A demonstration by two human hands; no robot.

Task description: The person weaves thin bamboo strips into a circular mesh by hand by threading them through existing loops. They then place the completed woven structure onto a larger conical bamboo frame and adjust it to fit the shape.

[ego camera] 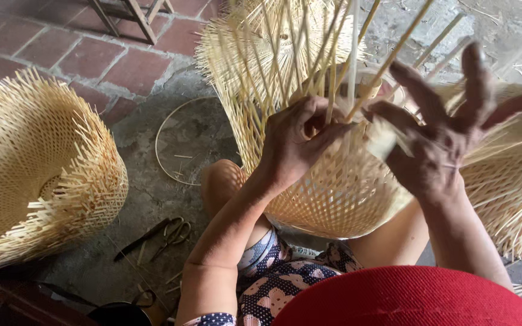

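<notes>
- Woven bamboo basket [333, 193], unfinished, rests on the person's lap between the knees, its open top pointing away from the person.
- Loose upright strips [309, 54] project from the basket's rim and fan outward, crossing in front of the ground beyond and partly screening both hands.
- Left hand [300, 142] sits at the basket's rim on its left side; its fingers are curled together and clamped on a few of the upright strips.
- Right hand [439, 130] sits at the basket's rim on its right side; thumb and forefinger pinch a single strip, while the other fingers are spread apart and raised.
- A second woven basket [37, 163] with a frayed edge lies on its side, well apart to the left of the lap basket.
- A third woven piece [509, 187] lies just beside the lap basket on its right, partly hidden behind the right hand.
- A thin bamboo hoop [167, 142] lies flat on the ground just left of the lap basket.
- Scissors [173, 232] lie on the ground below the hoop, near the person's left knee.
- Wooden stool legs [131, 15] stand on the brick paving [80, 54], well beyond the lap basket to the upper left.
- A red hat brim [412, 299] fills the bottom edge of the view, nearer the camera than the lap basket.
</notes>
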